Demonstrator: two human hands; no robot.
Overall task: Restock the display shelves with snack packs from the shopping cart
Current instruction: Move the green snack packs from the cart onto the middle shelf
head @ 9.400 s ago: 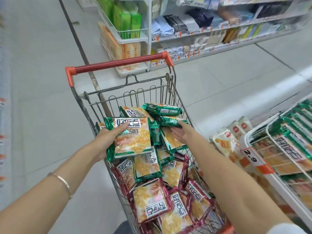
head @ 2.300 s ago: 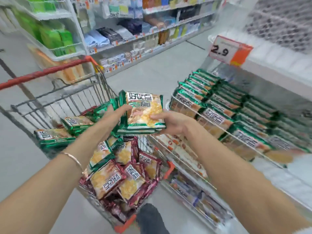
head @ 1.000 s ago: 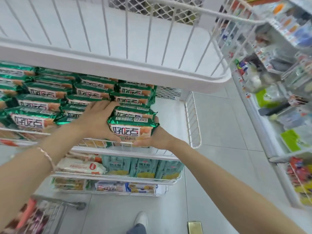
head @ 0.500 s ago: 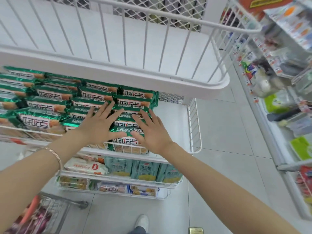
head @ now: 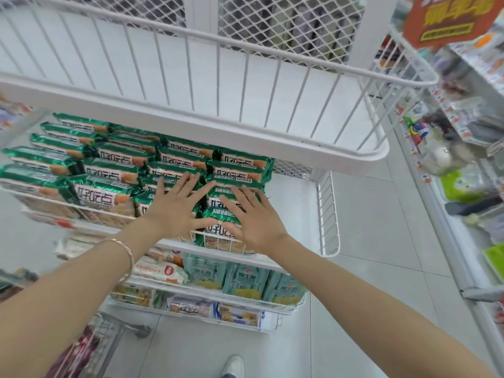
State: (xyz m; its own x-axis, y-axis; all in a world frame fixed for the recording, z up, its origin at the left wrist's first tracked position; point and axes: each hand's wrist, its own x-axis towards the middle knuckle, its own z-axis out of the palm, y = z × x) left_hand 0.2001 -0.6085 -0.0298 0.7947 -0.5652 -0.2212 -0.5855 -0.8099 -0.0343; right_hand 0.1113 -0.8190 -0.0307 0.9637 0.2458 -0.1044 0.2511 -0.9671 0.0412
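Here both the left hand (head: 174, 211) and right hand (head: 256, 222) lie flat on the green snack packs (head: 231, 186).

Bright, even overhead store light, soft shadows only. Foil glare on the green snack packs (head: 109, 186) just beyond the fingers (head: 188, 184). Centre sharp; right-hand shelves (head: 463, 132) and cart corner (head: 90, 347) motion-blurred. Wide-angle bending of the white wire shelf (head: 245, 85) at the edges.
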